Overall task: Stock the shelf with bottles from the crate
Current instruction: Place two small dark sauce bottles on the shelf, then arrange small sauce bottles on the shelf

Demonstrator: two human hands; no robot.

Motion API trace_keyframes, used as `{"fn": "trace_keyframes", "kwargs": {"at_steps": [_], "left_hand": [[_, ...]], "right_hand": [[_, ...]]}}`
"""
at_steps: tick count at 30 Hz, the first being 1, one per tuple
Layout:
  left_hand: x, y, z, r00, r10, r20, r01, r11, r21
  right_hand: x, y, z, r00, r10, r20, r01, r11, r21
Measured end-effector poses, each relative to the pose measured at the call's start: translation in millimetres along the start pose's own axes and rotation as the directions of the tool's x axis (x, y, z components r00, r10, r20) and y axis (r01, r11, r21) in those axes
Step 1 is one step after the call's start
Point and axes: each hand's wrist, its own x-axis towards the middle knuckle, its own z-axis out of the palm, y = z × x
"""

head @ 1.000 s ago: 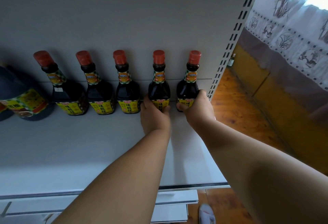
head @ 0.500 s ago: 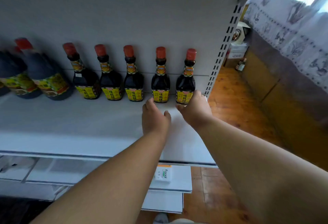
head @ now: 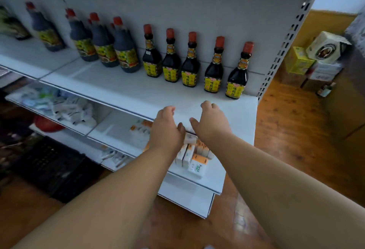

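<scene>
Several small dark sauce bottles with red caps and yellow labels stand in a row at the back of the white shelf (head: 138,90); the rightmost bottle (head: 238,73) and its neighbour (head: 214,67) stand near the shelf's right end. My left hand (head: 166,128) and my right hand (head: 209,124) hover side by side over the shelf's front edge, both empty, fingers loosely relaxed, well short of the bottles. A black crate (head: 51,165) sits on the floor at lower left, blurred.
Larger dark bottles (head: 124,51) stand further left on the same shelf. Lower shelves hold white and orange boxes (head: 197,161) and packets (head: 69,108). Cardboard boxes (head: 316,57) are stacked on the wooden floor at right. A slotted upright (head: 284,43) bounds the shelf.
Both hands let go of the two rightmost bottles and drew back toward the shelf's front edge. My view has pulled away and swung left, showing lower shelves and the crate.
</scene>
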Motion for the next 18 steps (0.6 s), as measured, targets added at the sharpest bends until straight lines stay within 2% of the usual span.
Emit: {"fn": "trace_keyframes", "kwargs": {"at_steps": [5, 12, 14, 18], "left_hand": [[-16, -63, -77, 0.994, -0.074, -0.085, 0.072, 0.997, -0.021], [-60, -220, -227, 0.982, -0.069, -0.176, 0.102, 0.977, 0.186], [-71, -261, -263, 0.969, -0.135, -0.207, 0.182, 0.956, 0.229], [-84, -327, -312, 0.918, -0.306, -0.252, 0.358, 0.912, 0.2]], "right_hand": [[-25, -81, 27, 0.989, -0.146, -0.007, 0.146, 0.989, -0.016], [-73, -237, 130, 0.944, -0.323, 0.075, 0.323, 0.946, 0.0], [-83, -283, 159, 0.918, -0.376, 0.128, 0.377, 0.926, 0.015], [-91, -359, 209, 0.876, -0.448, 0.178, 0.445, 0.894, 0.062]]}}
